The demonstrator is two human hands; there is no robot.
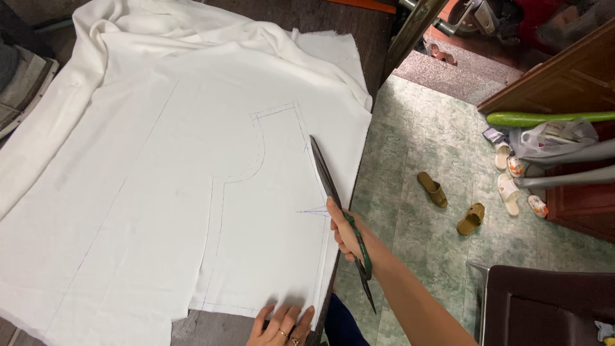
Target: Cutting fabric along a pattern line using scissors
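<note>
Right hand: the right hand (343, 230) was closed around the green handles of one pair of long dark-bladed tailor's scissors (334, 195), the blades running up along the right side of the cloth.
Left hand: the left hand (282, 325) lay flat and open, fingers spread, pressing down the near hem of the cloth; it gripped nothing. Rings showed on two fingers.
Cloth: one large sheet of white woven fabric (147, 186) covered most of the dark wooden tabletop (333, 19), bunched in folds at the far left corner and smooth elsewhere.
Markings: thin blue chalk lines (259, 147) traced a garment outline with a curved armhole on the right half of the cloth.
Edges: the scissors sat just inside the tabletop's right edge, where the cloth hung over slightly; a narrow strip of fabric lay between blade and drop. The near edge showed bare wood beside the left hand.
Open room: the wide left half of the cloth lay flat and unoccupied.
Floor: green mottled tiled floor (416, 128) lay to the right of the tabletop.
Count: two brown slippers (451, 202) lay near each other on the tiles; about four pale sandals (510, 182) stood further right, beside one white plastic bag (551, 138) and one long green gourd (544, 118).
</note>
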